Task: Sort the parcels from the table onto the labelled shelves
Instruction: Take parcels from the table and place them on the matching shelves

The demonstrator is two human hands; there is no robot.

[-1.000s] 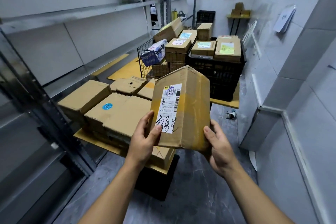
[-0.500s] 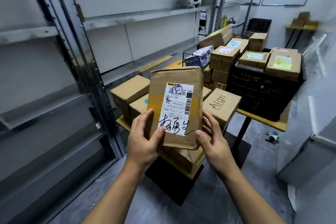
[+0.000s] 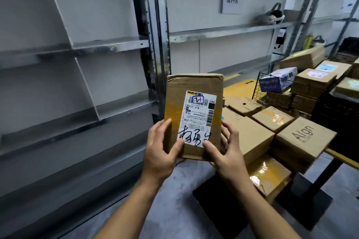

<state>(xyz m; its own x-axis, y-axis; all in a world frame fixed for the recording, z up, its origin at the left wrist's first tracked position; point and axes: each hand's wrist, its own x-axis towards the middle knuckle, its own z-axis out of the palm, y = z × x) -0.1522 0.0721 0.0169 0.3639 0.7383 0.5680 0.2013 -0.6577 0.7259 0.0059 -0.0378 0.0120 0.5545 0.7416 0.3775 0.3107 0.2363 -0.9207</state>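
I hold a brown cardboard parcel (image 3: 194, 87) upright in front of me, its white shipping label with black handwriting facing me. My left hand (image 3: 161, 153) grips its lower left edge with the thumb on the label. My right hand (image 3: 223, 153) grips the lower right edge. Behind and to the right, several more cardboard parcels (image 3: 303, 137) lie on a low yellow-edged table (image 3: 342, 158). Grey metal shelves (image 3: 108, 46) with slanted dividers fill the left side. A paper sign (image 3: 232, 1) hangs above the shelf further right.
A wire basket (image 3: 260, 85) and black crates (image 3: 338, 112) stacked with boxes stand at the right. A headset (image 3: 269, 16) rests on the upper shelf. A steel upright post (image 3: 157, 40) splits the shelf bays. Grey concrete floor lies below.
The view has swung left toward the shelves. The parcel stays in both hands and now stands in front of the shelf post, with the table shifted to the right.
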